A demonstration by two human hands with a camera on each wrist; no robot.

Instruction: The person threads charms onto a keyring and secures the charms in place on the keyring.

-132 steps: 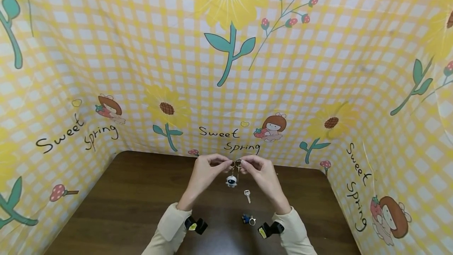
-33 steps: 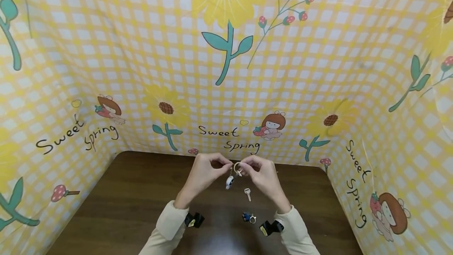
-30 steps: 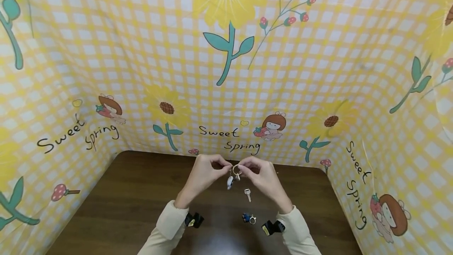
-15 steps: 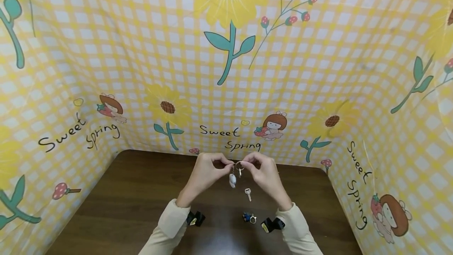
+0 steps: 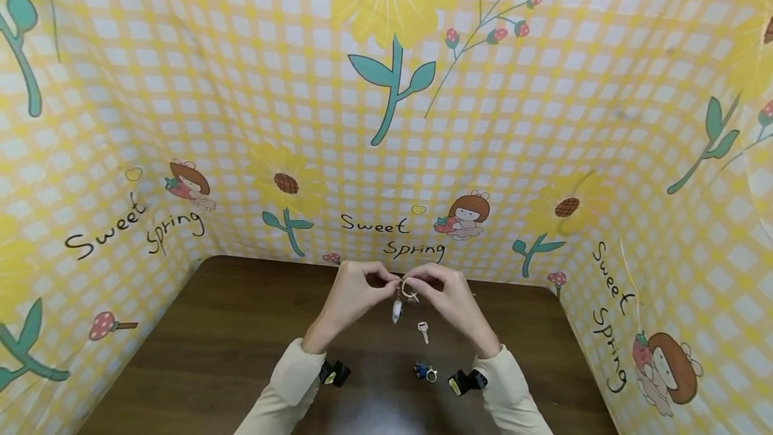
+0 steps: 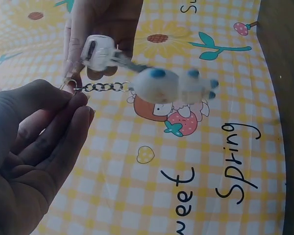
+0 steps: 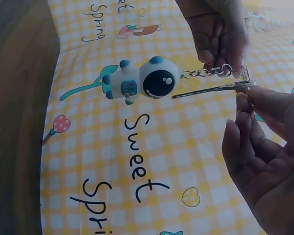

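A metal key ring [image 6: 70, 82] is stretched between both hands above the dark table. My left hand [image 5: 356, 291] pinches it with thumb and fingertips where a short chain [image 6: 103, 87] joins. From that chain hangs a white astronaut figure [image 7: 154, 81] with a black visor and blue details. On the other side, my right hand [image 5: 449, 293] pinches the ring between thumb and index finger. A key [image 7: 206, 90] is on the ring, seen nearly edge-on in the right wrist view; its pale head shows in the left wrist view. Fingertips hide part of the ring.
A loose silver key [image 5: 423, 331] lies on the brown wooden table [image 5: 211, 354] below the hands. Closer in is a small blue figure [image 5: 421, 370] with its own ring [image 5: 431, 374]. A yellow checked cloth [image 5: 386, 180] stands around the table's back and sides.
Both hands stay almost in place, holding the ring. The astronaut has turned from facing the head camera to side-on, and the ring and its key have shifted angle. The things on the table have not moved.
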